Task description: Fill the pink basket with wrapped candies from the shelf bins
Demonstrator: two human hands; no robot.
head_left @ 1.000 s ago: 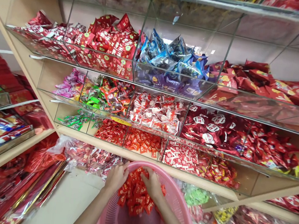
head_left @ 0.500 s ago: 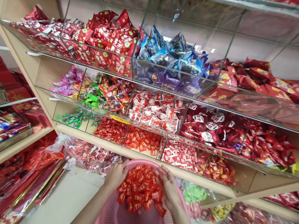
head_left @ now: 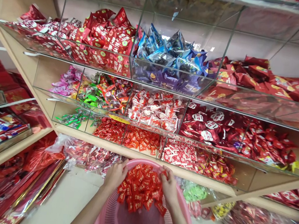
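Observation:
A pink plastic basket [head_left: 107,217] is in front of me at the bottom of the view, below the lowest shelf. Small red-wrapped candies [head_left: 140,188] with pale lettering lie heaped in its far half, while its near part shows bare pink. My left hand [head_left: 116,175] grips the basket's far left rim, fingers closed around it. At the right edge of the heap is my right hand [head_left: 169,185], its fingers curled closed on red-wrapped candy, most of which the fingers hide.
Shelves with clear dividers hold red bags [head_left: 113,45], blue bags [head_left: 168,54] and white-and-red sweets [head_left: 153,109]. Similar red candies [head_left: 141,138] fill a low compartment just beyond the basket. Bagged goods [head_left: 90,152] lie beneath the shelves, and red packets [head_left: 26,184] are at lower left.
My right hand's fingers were spread over the right side of the candies and have now curled closed near the rim. The left hand and basket stay in place.

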